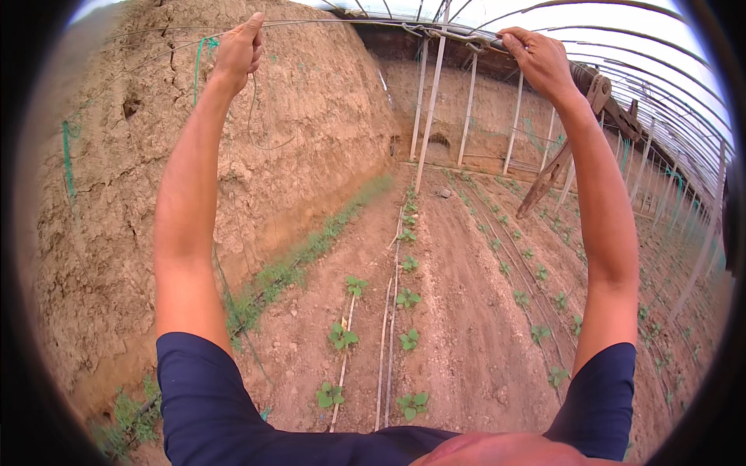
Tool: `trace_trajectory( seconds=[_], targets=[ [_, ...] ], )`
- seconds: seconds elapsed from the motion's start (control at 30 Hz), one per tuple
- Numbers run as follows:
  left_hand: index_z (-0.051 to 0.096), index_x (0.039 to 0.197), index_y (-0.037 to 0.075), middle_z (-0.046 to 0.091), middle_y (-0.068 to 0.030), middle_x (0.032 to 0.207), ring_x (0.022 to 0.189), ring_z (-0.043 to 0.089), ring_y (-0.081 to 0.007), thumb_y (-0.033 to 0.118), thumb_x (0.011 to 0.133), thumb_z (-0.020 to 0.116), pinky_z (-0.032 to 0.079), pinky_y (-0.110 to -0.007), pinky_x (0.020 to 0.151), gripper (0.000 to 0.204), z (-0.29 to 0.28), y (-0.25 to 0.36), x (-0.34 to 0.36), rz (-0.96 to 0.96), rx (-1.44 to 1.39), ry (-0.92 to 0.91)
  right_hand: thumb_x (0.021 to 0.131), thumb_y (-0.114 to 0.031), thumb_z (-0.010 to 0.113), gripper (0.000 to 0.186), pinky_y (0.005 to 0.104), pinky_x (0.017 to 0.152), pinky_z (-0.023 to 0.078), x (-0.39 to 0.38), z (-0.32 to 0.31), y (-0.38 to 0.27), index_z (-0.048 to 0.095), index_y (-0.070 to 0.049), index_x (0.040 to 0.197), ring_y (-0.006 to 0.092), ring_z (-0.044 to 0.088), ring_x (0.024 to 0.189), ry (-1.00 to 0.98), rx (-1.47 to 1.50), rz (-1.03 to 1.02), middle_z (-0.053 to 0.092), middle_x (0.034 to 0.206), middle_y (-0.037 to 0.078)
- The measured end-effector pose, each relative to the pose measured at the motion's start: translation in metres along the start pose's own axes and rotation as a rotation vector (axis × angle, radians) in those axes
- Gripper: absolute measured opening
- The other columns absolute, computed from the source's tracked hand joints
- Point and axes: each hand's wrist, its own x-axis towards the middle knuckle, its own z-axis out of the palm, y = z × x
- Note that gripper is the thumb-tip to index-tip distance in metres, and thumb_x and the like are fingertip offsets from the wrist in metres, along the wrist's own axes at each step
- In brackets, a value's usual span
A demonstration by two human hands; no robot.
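Where the hands reach: left hand (239, 53) at 11 o'clock, in a loose fist, apparently on the wire (334, 21); right hand (540, 58) at 1 o'clock, seemingly pinching it.
Wire: overhead, 12 o'clock, between them; probably light, springy, best held between thumb and finger.
Post (432, 109): pale, 12 o'clock.
Seedlings (342, 335): green rows toward 6 o'clock.
Writing: none readable.

Dark navy shirt (334, 448) with short sleeves (203, 388), bare forearms (189, 186).
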Motion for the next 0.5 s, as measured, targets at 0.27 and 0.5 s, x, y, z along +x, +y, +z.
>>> trace_trajectory(
  seconds=[0.27, 0.5],
  targets=[
    [0.049, 0.064, 0.012, 0.043, 0.0053, 0.057, 0.045, 0.036, -0.0032, 0.055, 0.099, 0.063, 0.027, -0.025, 0.039, 0.056, -0.023, -0.004, 0.011, 0.195, 0.362, -0.059, 0.102, -0.042, 0.054, 0.036, 0.0477, 0.076, 0.052, -0.007, 0.003, -0.02, 0.075, -0.013, 0.106, 0.0379, 0.07, 0.082, 0.018, -0.009, -0.028, 0.073, 0.083, 0.015],
    [0.048, 0.068, 0.013, 0.038, 0.0053, 0.056, 0.044, 0.032, -0.0044, 0.053, 0.1, 0.061, 0.025, -0.025, 0.04, 0.052, -0.029, 0.003, 0.013, 0.227, 0.317, -0.093, 0.103, -0.04, 0.054, 0.036, 0.049, 0.077, 0.052, -0.003, 0.0, -0.016, 0.074, -0.01, 0.107, 0.0417, 0.068, 0.084, 0.035, 0.005, -0.014, 0.072, 0.086, 0.018]
  ],
)
